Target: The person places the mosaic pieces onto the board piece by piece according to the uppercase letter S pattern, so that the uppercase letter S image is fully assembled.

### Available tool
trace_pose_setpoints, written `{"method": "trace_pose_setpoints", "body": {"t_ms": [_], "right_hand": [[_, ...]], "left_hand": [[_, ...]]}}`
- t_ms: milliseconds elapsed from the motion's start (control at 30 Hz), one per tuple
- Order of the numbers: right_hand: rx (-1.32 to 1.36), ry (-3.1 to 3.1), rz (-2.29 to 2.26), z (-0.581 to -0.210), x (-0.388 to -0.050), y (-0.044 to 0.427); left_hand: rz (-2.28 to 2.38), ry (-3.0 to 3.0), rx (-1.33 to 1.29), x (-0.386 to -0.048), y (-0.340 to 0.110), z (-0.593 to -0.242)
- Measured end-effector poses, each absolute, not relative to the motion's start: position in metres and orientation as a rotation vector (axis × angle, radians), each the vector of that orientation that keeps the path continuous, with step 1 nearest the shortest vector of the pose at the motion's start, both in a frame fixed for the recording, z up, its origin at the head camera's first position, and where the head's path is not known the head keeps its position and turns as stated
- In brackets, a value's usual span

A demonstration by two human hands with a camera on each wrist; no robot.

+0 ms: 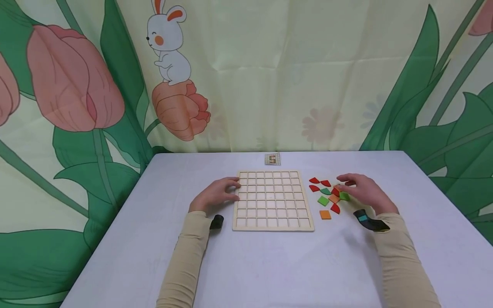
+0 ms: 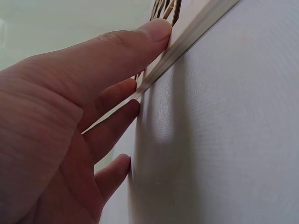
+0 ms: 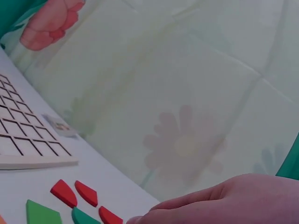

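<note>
A square wooden grid board (image 1: 273, 201) lies on the table. My left hand (image 1: 216, 194) is at its left edge, the thumb (image 2: 156, 31) touching the rim and the other fingers loosely extended beside it. To the right of the board lie loose flat pieces: red petal shapes (image 1: 314, 180), a teal leaf shape (image 1: 325, 191), green squares (image 1: 323, 200) and orange squares (image 1: 325, 214). Over the far right side of these pieces hovers my right hand (image 1: 362, 190), thumb and forefinger apart. Its fingertips are largely hidden in the right wrist view.
Beyond the board, near the table's back edge, lies a small patterned card (image 1: 272, 159). A white cloth covers the table (image 1: 277, 265). Behind it hangs a curtain (image 1: 285, 77) printed with tulips and a rabbit.
</note>
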State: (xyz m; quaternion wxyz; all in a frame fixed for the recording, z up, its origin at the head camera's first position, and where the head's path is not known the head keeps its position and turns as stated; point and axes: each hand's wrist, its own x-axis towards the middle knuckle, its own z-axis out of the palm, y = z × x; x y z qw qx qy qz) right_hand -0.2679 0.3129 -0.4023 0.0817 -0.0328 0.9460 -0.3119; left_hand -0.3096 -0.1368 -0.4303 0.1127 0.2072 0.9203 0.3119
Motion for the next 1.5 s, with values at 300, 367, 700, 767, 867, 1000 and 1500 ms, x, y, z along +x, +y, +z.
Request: {"method": "trace_pose_setpoints", "body": {"t_ms": [300, 367, 700, 767, 867, 1000, 1500], "right_hand": [[-0.177, 2.936, -0.881, -0.424, -0.28, 0.287], [-0.229, 2.99, -0.79, -0.429, -0.282, 0.285], [-0.253, 3.097, -0.792, -0.438, -0.279, 0.281], [-0.221, 3.094, -0.826, -0.437, -0.279, 0.281], [-0.19, 3.089, -0.85, -0.436, -0.279, 0.28], [-0.203, 3.1, -0.841, -0.435, -0.28, 0.278], [-0.037, 3.194, -0.672, -0.439, -0.29, 0.267]], "left_hand": [[0.939, 2.692, 0.573, -0.309, -0.14, -0.429], [0.957, 2.688, 0.587, -0.309, -0.14, -0.43], [0.949, 2.678, 0.564, -0.306, -0.136, -0.429], [0.947, 2.678, 0.565, -0.306, -0.136, -0.429], [0.946, 2.681, 0.576, -0.307, -0.137, -0.43], [0.953, 2.679, 0.574, -0.307, -0.137, -0.43], [0.953, 2.684, 0.592, -0.31, -0.138, -0.433]]}}
